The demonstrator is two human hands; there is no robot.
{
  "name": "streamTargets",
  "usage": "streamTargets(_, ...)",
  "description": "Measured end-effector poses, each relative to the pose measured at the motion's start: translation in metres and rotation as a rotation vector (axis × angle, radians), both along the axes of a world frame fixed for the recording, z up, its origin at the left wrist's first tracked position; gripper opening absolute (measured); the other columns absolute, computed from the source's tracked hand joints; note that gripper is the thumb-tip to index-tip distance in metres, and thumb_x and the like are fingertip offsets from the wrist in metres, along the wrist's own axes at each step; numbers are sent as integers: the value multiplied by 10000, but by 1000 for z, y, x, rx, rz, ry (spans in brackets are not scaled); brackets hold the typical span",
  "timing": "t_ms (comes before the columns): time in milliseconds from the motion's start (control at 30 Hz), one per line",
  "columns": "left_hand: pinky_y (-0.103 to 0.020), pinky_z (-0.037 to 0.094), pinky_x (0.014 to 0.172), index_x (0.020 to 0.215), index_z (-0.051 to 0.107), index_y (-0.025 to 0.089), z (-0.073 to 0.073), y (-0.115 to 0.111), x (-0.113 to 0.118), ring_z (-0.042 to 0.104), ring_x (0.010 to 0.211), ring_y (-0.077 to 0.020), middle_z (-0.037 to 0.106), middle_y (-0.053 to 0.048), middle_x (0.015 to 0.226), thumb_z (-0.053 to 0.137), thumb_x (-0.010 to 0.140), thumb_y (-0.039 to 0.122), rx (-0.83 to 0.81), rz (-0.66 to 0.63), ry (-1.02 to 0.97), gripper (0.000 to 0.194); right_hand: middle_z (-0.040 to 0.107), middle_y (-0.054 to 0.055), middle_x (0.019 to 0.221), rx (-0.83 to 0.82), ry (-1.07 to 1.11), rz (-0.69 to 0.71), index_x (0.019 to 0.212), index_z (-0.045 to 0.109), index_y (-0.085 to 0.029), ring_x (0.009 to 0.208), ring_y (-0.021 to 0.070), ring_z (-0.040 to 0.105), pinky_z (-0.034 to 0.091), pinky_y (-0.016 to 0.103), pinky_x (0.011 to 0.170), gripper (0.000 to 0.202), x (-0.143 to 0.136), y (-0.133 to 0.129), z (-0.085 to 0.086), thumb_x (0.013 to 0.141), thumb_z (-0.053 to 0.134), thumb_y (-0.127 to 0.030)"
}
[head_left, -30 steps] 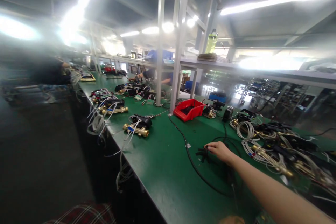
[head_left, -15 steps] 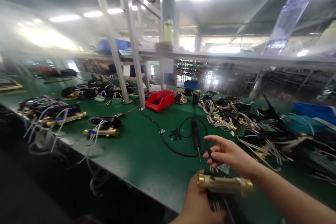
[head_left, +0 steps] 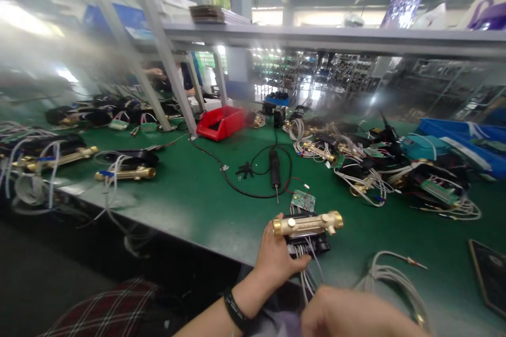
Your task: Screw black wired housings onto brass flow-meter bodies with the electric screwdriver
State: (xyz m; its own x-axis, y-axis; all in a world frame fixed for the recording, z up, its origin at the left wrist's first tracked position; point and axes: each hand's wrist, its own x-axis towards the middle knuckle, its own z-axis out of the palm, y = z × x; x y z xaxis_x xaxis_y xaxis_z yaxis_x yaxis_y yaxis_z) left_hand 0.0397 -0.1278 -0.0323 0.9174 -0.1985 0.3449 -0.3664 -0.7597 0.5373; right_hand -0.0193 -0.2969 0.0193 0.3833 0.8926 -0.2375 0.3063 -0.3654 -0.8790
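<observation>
My left hand (head_left: 272,260) grips a brass pipe fitting (head_left: 306,225) with a black plastic housing (head_left: 294,247) under it, near the bench's front edge. White cables (head_left: 306,279) hang from the housing toward my lap. Just beyond the fitting, a small green circuit board (head_left: 303,200) lies on the bench, joined by thin wires. My right hand (head_left: 348,313) is low at the bottom edge, close to the cables, with its knuckles bent. Its fingertips, and anything in them, are hidden.
A black electric screwdriver (head_left: 274,168) lies with its cord looped on the green bench (head_left: 205,210). Behind it stands a red bin (head_left: 221,124). Similar brass assemblies (head_left: 126,172) are at left, with a wired pile (head_left: 359,168) at right. A phone-like dark slab (head_left: 490,276) sits far right.
My right hand has drawn back from beyond the fitting, near the circuit board, to the bottom edge. The fitting looks more level, and my view has tipped downward.
</observation>
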Motion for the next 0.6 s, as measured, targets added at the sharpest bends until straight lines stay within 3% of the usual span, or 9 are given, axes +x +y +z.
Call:
streamTargets(133,-518,367,1057,1274,432,164,3,1,0,416,1256,-342,419,-158,1368,779,524,396,-2,-20,3,858,463,-97,596,-63,-233,169,875,643,-173,479,40,377,260,126,423,321,12,-9,40,627,672,28)
streamTargets(233,-519,370,1055,1277,425,154,4,1,0,429,1246,-345,439,-166,1356,777,518,412,-13,-28,16,875,592,-68,696,19,-356,10,957,653,-203,566,61,489,361,134,531,258,14,-8,56,753,634,-46)
streamTargets(300,-524,373,1053,1277,426,148,3,3,1,446,1233,-350,462,-169,1339,756,541,418,-22,-32,15,851,657,-47,794,137,-445,-214,911,663,-217,686,83,570,426,158,668,176,15,-1,49,814,606,-82)
streamTargets(400,-532,363,1058,1282,431,168,3,6,1,438,1244,-351,458,-157,1350,713,571,360,2,-105,-3,788,665,11,914,227,-719,-520,894,667,-198,847,149,582,454,250,796,176,19,13,20,828,588,-54)
streamTargets(500,-521,363,1063,1290,423,178,2,6,0,431,1254,-345,450,-154,1355,714,538,319,9,-121,-18,819,628,65,918,121,-949,-628,931,654,-157,867,208,547,471,328,779,166,23,17,-6,828,583,-48)
streamTargets(600,-503,377,1058,1307,395,153,2,5,0,439,1244,-340,455,-169,1341,741,518,369,-16,-75,-17,888,620,81,912,25,-1071,-613,1006,634,-135,856,230,543,486,364,779,218,24,10,-14,817,583,-40)
